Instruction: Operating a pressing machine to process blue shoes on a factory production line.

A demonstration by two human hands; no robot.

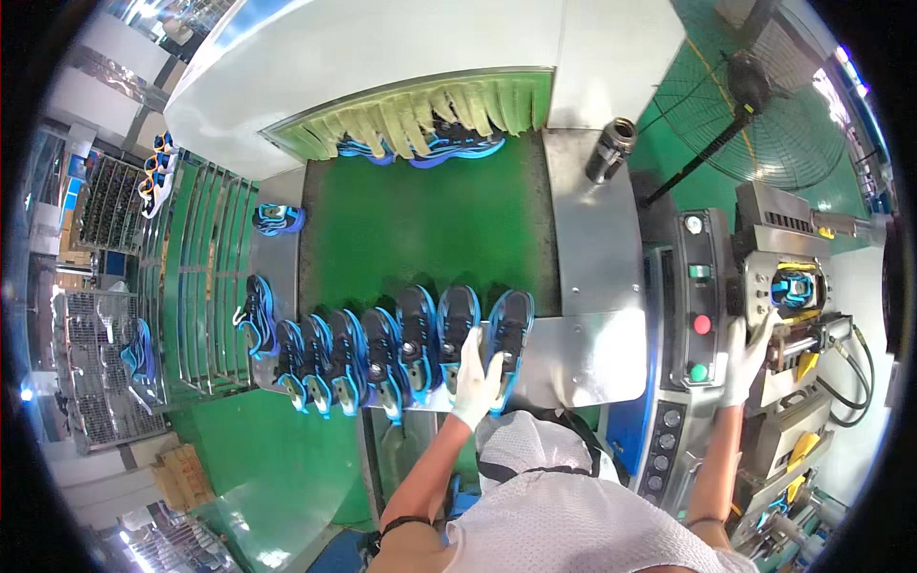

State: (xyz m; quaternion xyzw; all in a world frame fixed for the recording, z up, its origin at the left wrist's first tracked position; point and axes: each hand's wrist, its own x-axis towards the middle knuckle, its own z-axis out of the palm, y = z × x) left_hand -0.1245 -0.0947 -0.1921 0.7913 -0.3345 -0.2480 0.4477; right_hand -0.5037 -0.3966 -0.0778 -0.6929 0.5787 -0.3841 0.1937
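My left hand (474, 393), in a pale glove, is at the right end of a row of black-and-blue sports shoes. Its finger and thumb are apart, near the heel of the last shoe (514, 329) and beside the neighbouring shoe (458, 315); I see no closed grip. Off to the right, my gloved right hand (743, 361) has its fingers stretched out against the front of a pressing machine (759, 263). Just beyond those fingertips, a blue-and-black shoe (793, 288) sits inside the machine's yellow-edged opening.
A green conveyor belt (430, 224) runs beneath a strip curtain (411, 119), where more shoes show. A dark metal cylinder (611, 151) stands on the steel side plate. Nearby are a control panel with buttons (700, 325), a caged fan (750, 105) and a tube rack (205, 277).
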